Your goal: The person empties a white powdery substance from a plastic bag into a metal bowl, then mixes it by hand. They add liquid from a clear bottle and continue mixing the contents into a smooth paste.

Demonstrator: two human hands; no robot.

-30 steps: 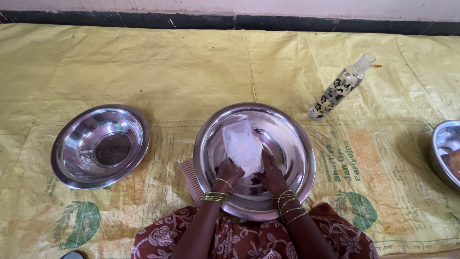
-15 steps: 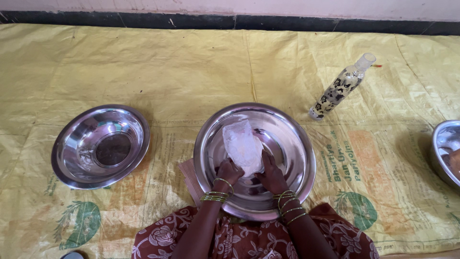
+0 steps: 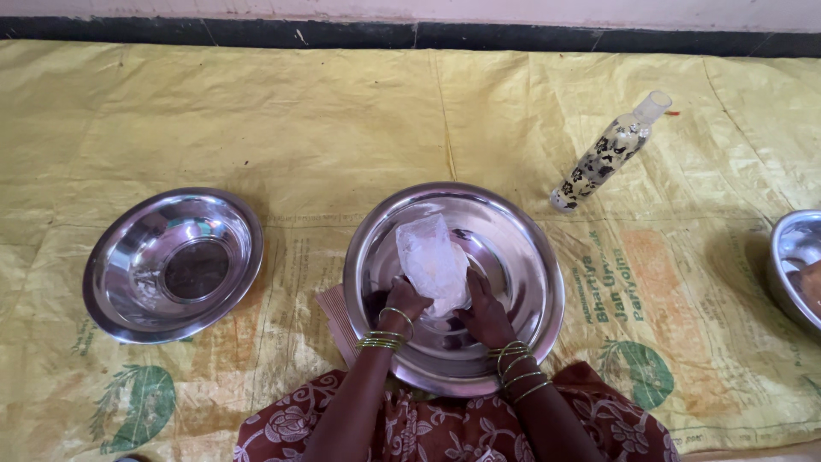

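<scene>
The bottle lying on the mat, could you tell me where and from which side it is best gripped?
Grip the bottle across its patterned middle, coming from above. It lies tilted on the mat, cap pointing up-right, so its long round sides are bare and open. The cap end is narrower.

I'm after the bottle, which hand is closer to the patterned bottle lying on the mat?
Right. The right hand grips the plastic bag in the steel basin, nearer the patterned bottle; the left hand is farther.
</scene>
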